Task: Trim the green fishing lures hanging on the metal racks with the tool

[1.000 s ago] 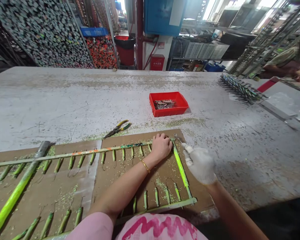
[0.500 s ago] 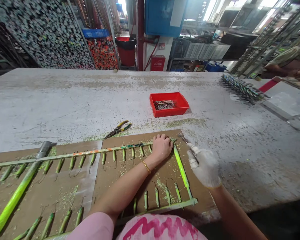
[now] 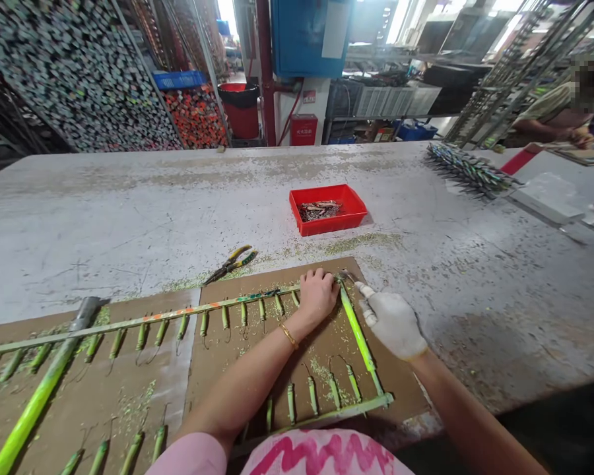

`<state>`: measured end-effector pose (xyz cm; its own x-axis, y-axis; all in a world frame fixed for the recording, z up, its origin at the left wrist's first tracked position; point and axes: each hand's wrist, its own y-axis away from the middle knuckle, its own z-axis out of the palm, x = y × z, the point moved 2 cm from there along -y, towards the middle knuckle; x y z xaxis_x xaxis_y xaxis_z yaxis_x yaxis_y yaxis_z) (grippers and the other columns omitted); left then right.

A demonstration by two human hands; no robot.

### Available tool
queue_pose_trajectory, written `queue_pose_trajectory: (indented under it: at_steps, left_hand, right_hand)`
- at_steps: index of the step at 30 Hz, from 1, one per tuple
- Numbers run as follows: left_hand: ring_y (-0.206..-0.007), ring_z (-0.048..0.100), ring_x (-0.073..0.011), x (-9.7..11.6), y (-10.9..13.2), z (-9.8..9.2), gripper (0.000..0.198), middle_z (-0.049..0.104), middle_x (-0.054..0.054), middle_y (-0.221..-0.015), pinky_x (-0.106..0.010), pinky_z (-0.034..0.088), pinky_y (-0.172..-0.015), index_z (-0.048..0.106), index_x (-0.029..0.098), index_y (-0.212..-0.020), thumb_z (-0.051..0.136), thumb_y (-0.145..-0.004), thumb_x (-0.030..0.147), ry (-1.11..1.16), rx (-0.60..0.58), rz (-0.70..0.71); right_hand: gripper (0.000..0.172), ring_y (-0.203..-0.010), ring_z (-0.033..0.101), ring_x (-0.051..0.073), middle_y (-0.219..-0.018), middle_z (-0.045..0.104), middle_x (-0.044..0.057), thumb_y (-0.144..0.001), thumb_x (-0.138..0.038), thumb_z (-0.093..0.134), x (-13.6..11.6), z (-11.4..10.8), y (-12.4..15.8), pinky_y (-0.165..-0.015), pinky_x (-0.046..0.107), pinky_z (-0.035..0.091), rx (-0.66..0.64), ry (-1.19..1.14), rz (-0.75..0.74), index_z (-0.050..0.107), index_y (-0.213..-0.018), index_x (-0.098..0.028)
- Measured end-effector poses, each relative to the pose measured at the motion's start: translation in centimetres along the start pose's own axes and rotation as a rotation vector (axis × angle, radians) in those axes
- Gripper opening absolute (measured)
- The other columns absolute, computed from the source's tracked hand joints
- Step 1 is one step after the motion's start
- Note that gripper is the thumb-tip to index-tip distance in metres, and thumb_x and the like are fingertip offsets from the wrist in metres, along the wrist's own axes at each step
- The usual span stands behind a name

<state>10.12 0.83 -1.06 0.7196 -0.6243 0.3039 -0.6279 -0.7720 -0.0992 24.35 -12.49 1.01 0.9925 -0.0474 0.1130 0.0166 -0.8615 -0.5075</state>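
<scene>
A green-painted metal frame (image 3: pixel 359 338) with several hanging hooks lies on brown cardboard (image 3: pixel 218 356) at the table's near edge. My bare left hand (image 3: pixel 318 295) rests curled over the frame's top right corner, fingers closed on the rail. My gloved right hand (image 3: pixel 392 321) sits just right of that corner, closed around a small metal tool (image 3: pixel 347 275) whose tip touches the corner.
Yellow-handled pliers (image 3: pixel 230 260) lie beyond the cardboard. A red tray (image 3: pixel 328 208) of metal parts stands mid-table. A bundle of painted rods (image 3: pixel 468 171) lies far right, near another person (image 3: pixel 554 112). Green flakes litter the grey table (image 3: pixel 129 198). A grey bar (image 3: pixel 82 313) crosses the frame's left.
My right hand drew back slightly from the corner half a second ago, then returned to it. My left hand stayed on the frame. The view tilted a little.
</scene>
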Motion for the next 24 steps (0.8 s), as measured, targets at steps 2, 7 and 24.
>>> queue_pose_trajectory:
  at_steps: [2,7,24]
  left_hand:
    - [-0.106,0.054,-0.0259,-0.1,0.0,-0.2,0.021,0.065,-0.007,-0.108,-0.039,0.041,-0.085,0.068,0.022,-0.099,0.054,-0.099,0.038,0.018,-0.023,0.013]
    - [-0.103,0.056,-0.0235,-0.8,-0.1,-0.7,0.022,0.067,-0.005,-0.107,-0.036,0.043,-0.085,0.07,0.022,-0.095,0.057,-0.098,0.039,0.097,-0.043,0.059]
    - [-0.123,0.059,-0.0269,-5.0,2.4,-2.8,0.019,0.065,-0.009,-0.133,-0.048,0.045,-0.108,0.076,0.024,-0.096,0.058,-0.092,0.019,0.22,-0.043,0.443]
  right_hand:
    - [0.033,-0.066,0.06,0.018,-0.073,0.071,0.003,-0.099,-0.026,0.054,0.4,-0.3,0.3,-0.068,0.031,0.04,0.031,-0.036,0.07,0.07,-0.127,-0.018]
    - [0.036,-0.092,0.071,0.021,-0.11,0.077,0.009,-0.099,-0.03,0.058,1.6,-2.6,2.1,-0.087,0.032,0.052,0.174,-0.258,0.279,0.065,-0.131,-0.017]
    - [0.046,-0.102,0.072,0.031,-0.113,0.076,0.012,-0.096,-0.049,0.051,-0.7,-5.8,14.5,-0.089,0.04,0.055,0.15,-0.201,0.837,0.071,-0.124,-0.018]
